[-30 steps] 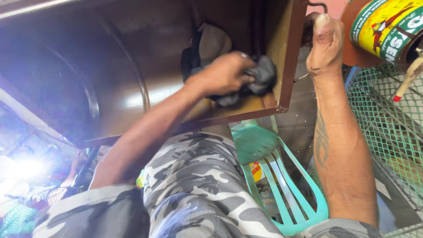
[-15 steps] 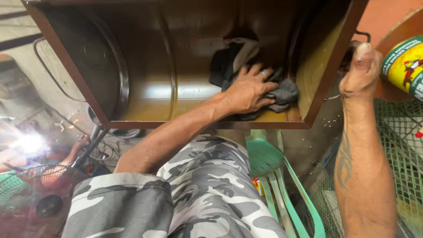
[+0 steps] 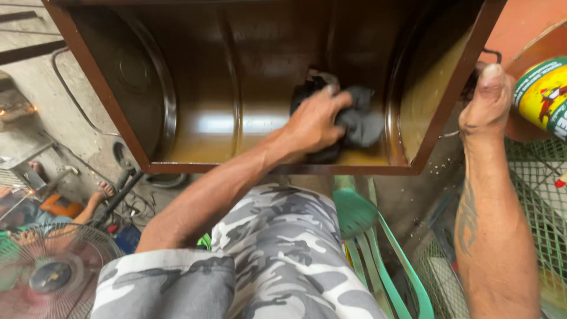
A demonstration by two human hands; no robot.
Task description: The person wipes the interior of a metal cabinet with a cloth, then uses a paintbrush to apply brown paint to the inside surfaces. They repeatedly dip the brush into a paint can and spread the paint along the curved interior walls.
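Fingers point(image 3: 339, 100) of the left hand point(image 3: 316, 124) curled over a dark grey rag point(image 3: 360, 121), pressing it against the inner wall of a brown metal trough point(image 3: 236, 88). Rag bunched, partly black, partly grey, sitting low in the right portion of the trough, just beside a raised rib and close to the right end wall. Trough interior glossy, with a bright patch of reflected light to the left of the hand; rounded bottom, rectangular rim of brown angle frame. Right hand point(image 3: 487, 97) outside the trough, gripping the right rim edge; thumb on top, remaining fingers wrapped behind the edge and hidden, so the hold reads as closed on the rim. Forearm below that hand carries a dark tattoo. Just beside the right hand, at the frame edge, a round can point(image 3: 543, 94) with a yellow and green label. Below the trough, camouflage trousers point(image 3: 277, 254) in grey and white, and a green plastic chair point(image 3: 372, 236) with slatted back between the legs and the right arm. Green wire mesh point(image 3: 531, 183) at lower right. Lower left: a round fan guard point(image 3: 50, 272), blurred, and tangled cables on a concrete floor point(image 3: 35, 100). Another person's sandalled foot point(image 3: 103, 190) near the cables, well apart from the trough.
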